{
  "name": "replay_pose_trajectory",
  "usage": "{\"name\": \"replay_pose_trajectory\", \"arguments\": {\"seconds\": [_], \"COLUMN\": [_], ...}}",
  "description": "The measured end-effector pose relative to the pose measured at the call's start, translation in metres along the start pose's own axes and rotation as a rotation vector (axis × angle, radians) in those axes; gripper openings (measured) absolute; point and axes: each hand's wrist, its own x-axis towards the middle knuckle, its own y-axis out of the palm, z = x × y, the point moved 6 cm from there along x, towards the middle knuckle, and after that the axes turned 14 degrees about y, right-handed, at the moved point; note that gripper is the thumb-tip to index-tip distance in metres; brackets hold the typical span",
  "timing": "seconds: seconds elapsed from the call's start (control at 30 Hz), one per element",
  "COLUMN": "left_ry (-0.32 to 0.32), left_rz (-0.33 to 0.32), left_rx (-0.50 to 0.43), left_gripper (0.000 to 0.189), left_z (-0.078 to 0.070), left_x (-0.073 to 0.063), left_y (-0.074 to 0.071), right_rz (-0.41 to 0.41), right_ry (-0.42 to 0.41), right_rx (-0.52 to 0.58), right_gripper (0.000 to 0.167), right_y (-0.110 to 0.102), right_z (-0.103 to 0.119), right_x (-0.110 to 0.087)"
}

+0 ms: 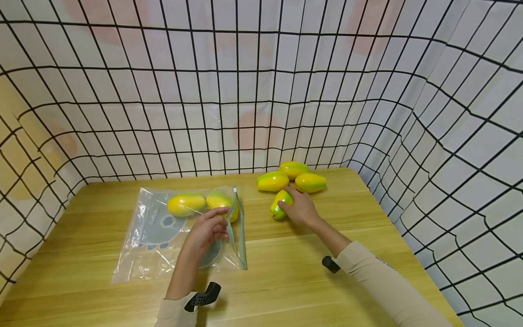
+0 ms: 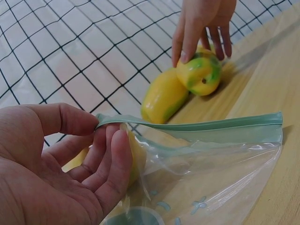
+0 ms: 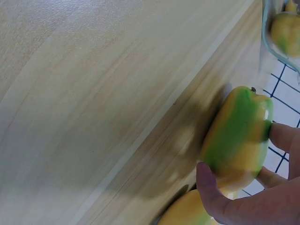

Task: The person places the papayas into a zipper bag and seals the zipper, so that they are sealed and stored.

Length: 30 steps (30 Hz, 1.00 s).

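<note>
My right hand grips a yellow-green papaya between thumb and fingers. In the right wrist view the held papaya casts a shadow on the wood beside it. My left hand pinches the green zip edge of a clear zip bag, and the bag's mouth gapes toward the right. Inside the bag lie two papayas, one at the left and one near the mouth, partly behind the left fingers.
Three more papayas sit close together at the back of the wooden table: one left, one rear, one right. Black wire grid over pale cloth rises behind the table and along its sides.
</note>
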Motion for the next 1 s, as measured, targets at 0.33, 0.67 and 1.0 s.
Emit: {"name": "replay_pose_trajectory", "arguments": {"seconds": [0.33,0.67,1.0], "left_ry": [0.004,0.008,0.003], "left_rz": [0.002,0.009,0.003], "left_rx": [0.006,-0.005,-0.007], "left_gripper": [0.049,0.048,0.048], "left_z": [-0.0002,-0.0009,-0.0001], "left_x": [0.0008,0.0003,0.0004], "left_y": [0.0005,0.0012,0.0004], "right_rz": [0.029,0.049,0.086], "right_ry": [0.017,0.016,0.025], "right_rx": [-0.044,-0.080,-0.116], "right_gripper": [0.064,0.062,0.072], "right_y": [0.0017,-0.0002,0.0032], "right_z": [-0.0005,0.0013,0.0012], "right_x": [-0.0015,-0.0040,-0.0091]}}
